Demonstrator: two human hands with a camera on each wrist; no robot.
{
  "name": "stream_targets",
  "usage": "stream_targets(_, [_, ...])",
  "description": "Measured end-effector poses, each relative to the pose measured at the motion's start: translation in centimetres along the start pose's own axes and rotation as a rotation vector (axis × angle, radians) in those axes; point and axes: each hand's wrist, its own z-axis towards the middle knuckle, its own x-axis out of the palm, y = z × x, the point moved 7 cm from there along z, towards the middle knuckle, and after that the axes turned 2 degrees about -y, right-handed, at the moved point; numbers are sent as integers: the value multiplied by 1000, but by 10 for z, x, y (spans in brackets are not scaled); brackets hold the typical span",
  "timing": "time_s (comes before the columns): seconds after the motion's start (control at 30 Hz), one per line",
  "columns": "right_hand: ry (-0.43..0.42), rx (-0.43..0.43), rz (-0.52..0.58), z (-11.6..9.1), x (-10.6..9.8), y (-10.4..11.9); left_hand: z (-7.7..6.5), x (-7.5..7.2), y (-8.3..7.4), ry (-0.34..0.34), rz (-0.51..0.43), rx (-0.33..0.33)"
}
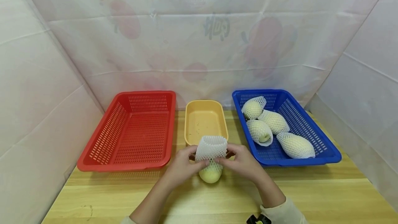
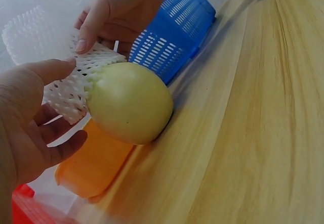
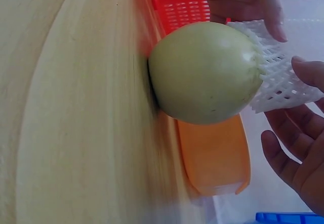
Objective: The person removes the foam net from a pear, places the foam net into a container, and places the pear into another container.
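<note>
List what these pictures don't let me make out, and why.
Head: how far the half-covered fruit reaches inside the foam net, whose mesh hides it.
Head: lettering on the backdrop, too blurred to read.
Left wrist: most of the red basket, cut off by the bottom edge.
Right wrist: most of the blue basket, likewise.

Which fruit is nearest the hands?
The fruit in front of the small yellow tray, partly in a white net; the other four fruits lie inside the blue basket.

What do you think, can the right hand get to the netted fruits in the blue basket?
Probably yes, but the right hand is holding the foam net. If it lets go, the blue basket is close by, and no lid covers the netted fruits.
</note>
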Motion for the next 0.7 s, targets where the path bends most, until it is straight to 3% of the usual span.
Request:
stream_targets(0.37, [-14,-3,4,1,-1,-2,1,-2,-1,-39,7,20])
stream_targets(0.7, [-42,-23,38,1,-3,-2,1,-8,0,-97,-39,-29])
